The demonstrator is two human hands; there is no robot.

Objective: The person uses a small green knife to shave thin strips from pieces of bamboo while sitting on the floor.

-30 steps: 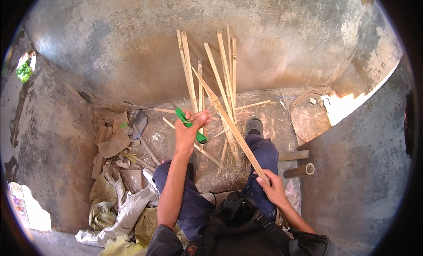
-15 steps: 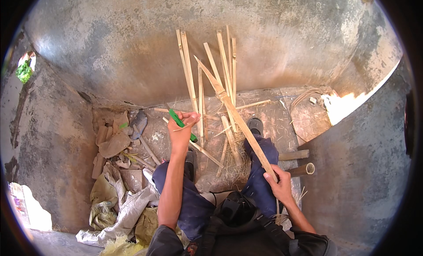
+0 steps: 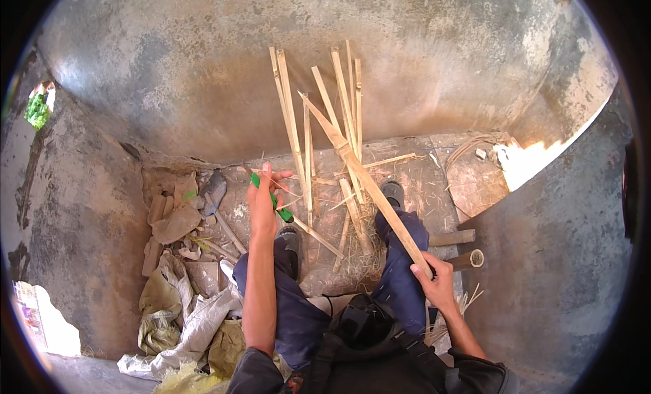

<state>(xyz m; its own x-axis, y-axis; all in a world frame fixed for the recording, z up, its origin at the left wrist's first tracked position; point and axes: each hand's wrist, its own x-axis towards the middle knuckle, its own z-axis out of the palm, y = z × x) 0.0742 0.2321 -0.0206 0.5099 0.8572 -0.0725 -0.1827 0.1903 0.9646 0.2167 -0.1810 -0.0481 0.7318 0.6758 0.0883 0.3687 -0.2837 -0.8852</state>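
Observation:
My left hand (image 3: 263,201) is raised above the floor, closed loosely around the green handle of a knife (image 3: 283,213). Some of its fingers stretch out to the right, and a thin curved sliver shows beside them. The blade end points up and left, mostly too small to make out. A long split bamboo slat (image 3: 380,194) slants from upper left to lower right, its far tip tapering to a point. My right hand (image 3: 436,280) grips its near end beside my right knee. The knife and the slat are apart.
Several bamboo strips (image 3: 288,109) lean against the curved wall (image 3: 203,68). Shavings and short bamboo pieces (image 3: 356,218) litter the floor between my feet. Sacks (image 3: 193,326) and broken shards (image 3: 178,221) lie at left. Cut bamboo poles (image 3: 468,260) jut out near my right hand.
My left hand has shifted left with the knife and turned, its fingers opening out somewhat. The right hand and the slat have moved only slightly, a little lower and right.

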